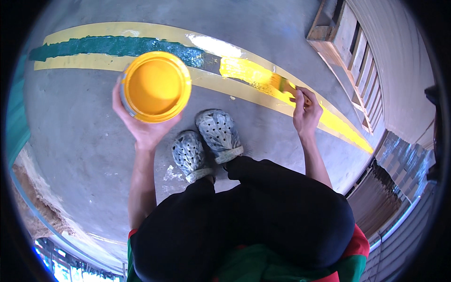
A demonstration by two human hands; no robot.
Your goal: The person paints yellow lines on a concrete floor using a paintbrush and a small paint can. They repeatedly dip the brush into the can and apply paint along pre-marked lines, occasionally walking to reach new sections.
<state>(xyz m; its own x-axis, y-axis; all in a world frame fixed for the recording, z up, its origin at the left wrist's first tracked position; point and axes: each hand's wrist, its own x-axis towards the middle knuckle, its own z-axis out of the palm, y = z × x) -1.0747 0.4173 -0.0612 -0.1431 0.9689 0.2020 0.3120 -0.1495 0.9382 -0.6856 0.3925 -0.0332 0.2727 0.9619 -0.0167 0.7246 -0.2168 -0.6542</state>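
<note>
My left hand [148, 129] grips an uncovered can of yellow paint [156, 88] from below and the side, holding it over the floor. The paint's surface is bright and the can's rim is smeared yellow. In my right hand [307, 112] is a paintbrush [285, 85], its bristles pressed on the floor and coated in yellow. The brush touches a fresh yellow stripe [244, 69] that runs on toward the far right. To the left, the same band is painted dark green [112, 46]. Pale masking tape [84, 61] borders the band on both sides.
A wooden pallet [361, 61] stands at the right beside a pale wall or sheet. My patterned clogs [218, 129] rest on the grey concrete floor [263, 136], close to the near tape. Green material [19, 117] lies at the left edge.
</note>
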